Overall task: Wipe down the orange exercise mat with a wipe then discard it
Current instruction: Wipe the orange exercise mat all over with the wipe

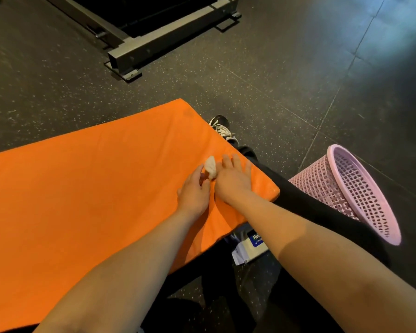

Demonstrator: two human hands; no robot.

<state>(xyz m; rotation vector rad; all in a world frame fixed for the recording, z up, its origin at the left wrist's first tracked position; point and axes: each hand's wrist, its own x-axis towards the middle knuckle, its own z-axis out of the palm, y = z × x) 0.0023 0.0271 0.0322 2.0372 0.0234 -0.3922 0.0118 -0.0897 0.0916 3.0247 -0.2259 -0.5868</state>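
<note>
Orange exercise mat (82,188) lies flat on dark speckled floor (274,68). Crumpled white wipe (210,167) sits on the mat near its right end, between both hands. Left hand (193,191) pinches the wipe with curled fingers. Right hand (233,181) lies flat on the mat, fingers spread, just beside the wipe. Pink basket (346,188) is tilted on the floor to the right. Wipes pack (252,243) lies under the right forearm.
</note>
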